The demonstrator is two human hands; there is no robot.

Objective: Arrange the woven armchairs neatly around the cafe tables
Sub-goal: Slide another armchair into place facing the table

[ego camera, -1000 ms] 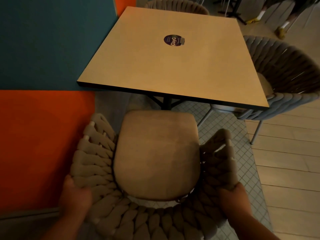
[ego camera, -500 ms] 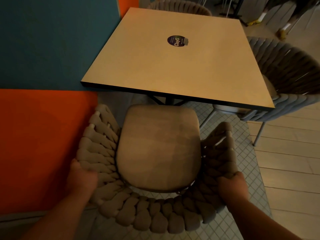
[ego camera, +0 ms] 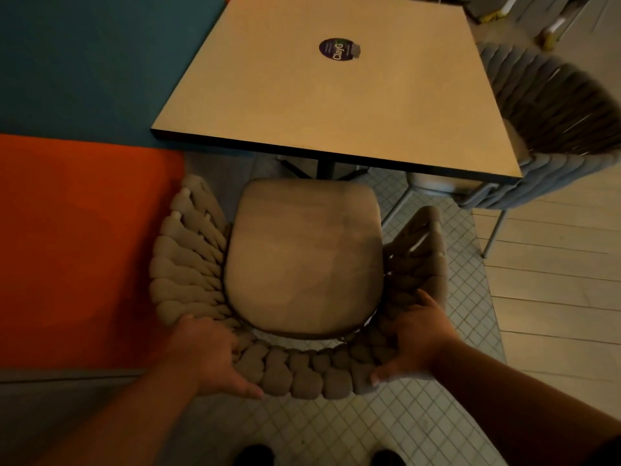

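I see my left hand (ego camera: 210, 353) and right hand (ego camera: 415, 343) both clamped on the back rim of the chair (ego camera: 302, 264), which faces the table (ego camera: 336, 95). An orange wall (ego camera: 77, 247) crowds its left; a second chair (ego camera: 554, 129) sits at the table's right side.

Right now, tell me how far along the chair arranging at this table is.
Looks done: the grey armchair on the right sits tucked against the table.
In hand: the left hand and right hand are on the woven back of the beige armchair, which faces the table's near edge, its seat front just short of that edge.
Left: nudge it in and let go. Other tables are out of view.
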